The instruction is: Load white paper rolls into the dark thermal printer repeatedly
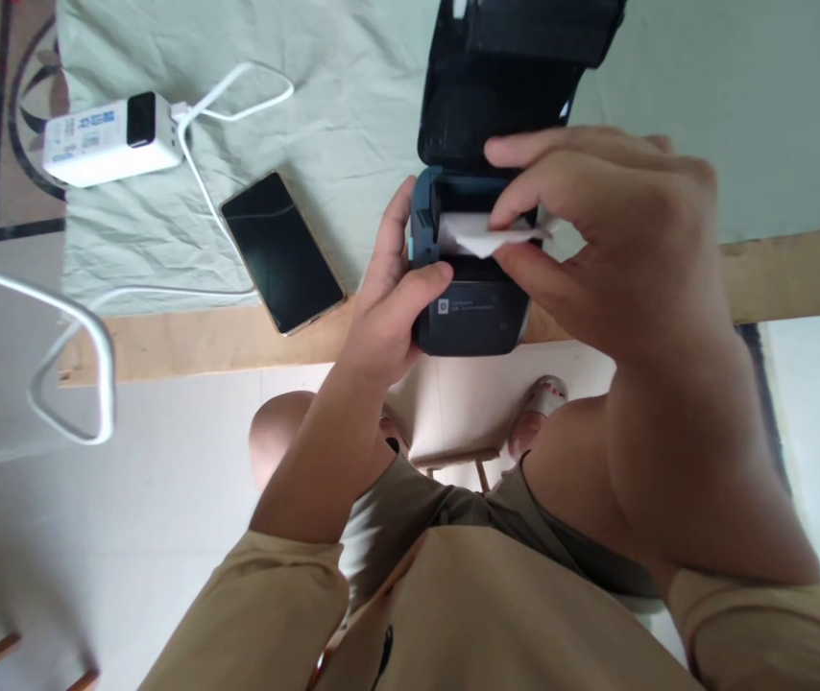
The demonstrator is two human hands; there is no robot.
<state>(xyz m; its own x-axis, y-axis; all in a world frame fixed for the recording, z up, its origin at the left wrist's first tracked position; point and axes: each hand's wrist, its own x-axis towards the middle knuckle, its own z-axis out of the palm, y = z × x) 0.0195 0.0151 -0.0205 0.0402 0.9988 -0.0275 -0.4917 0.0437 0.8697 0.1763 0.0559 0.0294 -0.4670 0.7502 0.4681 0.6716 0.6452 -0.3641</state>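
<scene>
A small dark label printer [478, 312] is held over the table's front edge, its black lid [503, 96] swung up and away from me. My left hand [394, 288] grips the printer's left side, with the thumb on its front rim. Inside the bay lies a white paper roll [464, 230]. My right hand [597, 221] pinches the loose paper at the roll's right end between thumb and index finger, the other fingers raised above the bay. Part of the roll is hidden behind those fingers.
A smartphone [281, 251] lies on the green cloth [352, 86] left of the printer. Farther left sits a white power bank [111, 139] with a white cable [201, 173] that loops past the phone and off the table. The wooden table edge [194, 341] is above my knees.
</scene>
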